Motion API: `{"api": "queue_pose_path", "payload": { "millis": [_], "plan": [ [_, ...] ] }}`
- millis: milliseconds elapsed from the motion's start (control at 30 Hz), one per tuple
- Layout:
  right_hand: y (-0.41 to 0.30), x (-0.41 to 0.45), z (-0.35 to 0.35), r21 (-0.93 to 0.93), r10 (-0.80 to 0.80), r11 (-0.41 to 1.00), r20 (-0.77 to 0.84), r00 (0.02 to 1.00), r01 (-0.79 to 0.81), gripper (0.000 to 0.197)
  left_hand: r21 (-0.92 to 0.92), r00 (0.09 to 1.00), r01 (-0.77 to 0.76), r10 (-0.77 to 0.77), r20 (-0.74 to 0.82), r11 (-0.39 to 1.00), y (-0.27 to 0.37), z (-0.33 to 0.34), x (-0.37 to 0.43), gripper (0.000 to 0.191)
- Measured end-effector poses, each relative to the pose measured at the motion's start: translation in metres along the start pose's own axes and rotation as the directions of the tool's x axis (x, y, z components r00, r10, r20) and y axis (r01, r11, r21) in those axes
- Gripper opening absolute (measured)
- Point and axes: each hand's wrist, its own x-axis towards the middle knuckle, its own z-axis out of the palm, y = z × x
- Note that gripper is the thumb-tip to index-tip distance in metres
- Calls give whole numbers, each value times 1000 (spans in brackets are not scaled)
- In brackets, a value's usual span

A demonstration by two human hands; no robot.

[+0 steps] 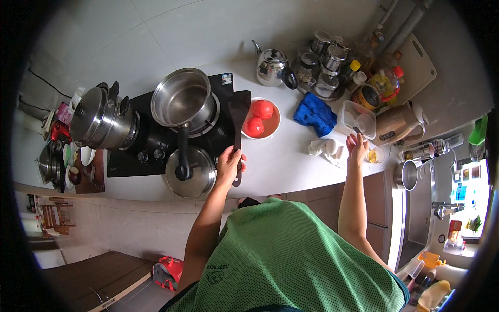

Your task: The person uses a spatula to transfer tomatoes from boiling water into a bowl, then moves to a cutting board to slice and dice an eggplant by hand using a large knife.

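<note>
My left hand (229, 167) grips the handle of a dark spatula (241, 113), whose broad blade points away from me over the hob's right edge. Right beside the blade is a white bowl (275, 126) with two peeled red tomatoes (258, 117) in it. My right hand (356, 150) is at the near side of a clear plastic container (347, 113), its fingers bent close together. A small dark piece shows at the fingertips; whether I hold it is unclear. Just right of that hand stands a small glass bowl (375, 155) with something yellow inside.
A steel saucepan (181, 97) sits on the black hob (148, 132), its handle reaching over a glass lid (191, 171). Stacked steel pots (101, 121) stand left. A kettle (273, 66), blue cloth (315, 114), eggs in a white bag (331, 148) and thermos jug (401, 121) stand right.
</note>
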Motion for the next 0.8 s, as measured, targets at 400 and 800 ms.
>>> {"api": "queue_pose_path", "payload": {
  "millis": [400, 800],
  "plan": [
    [28, -142, 61, -450, 322, 886, 419, 849, -113, 20, -82, 1000, -24, 23, -9, 996, -2, 11, 0, 20],
    [28, -226, 119, -583, 532, 813, 740, 412, -2, 28, -173, 975, -211, 220, 38, 962, -7, 43, -16, 23]
  ]
}}
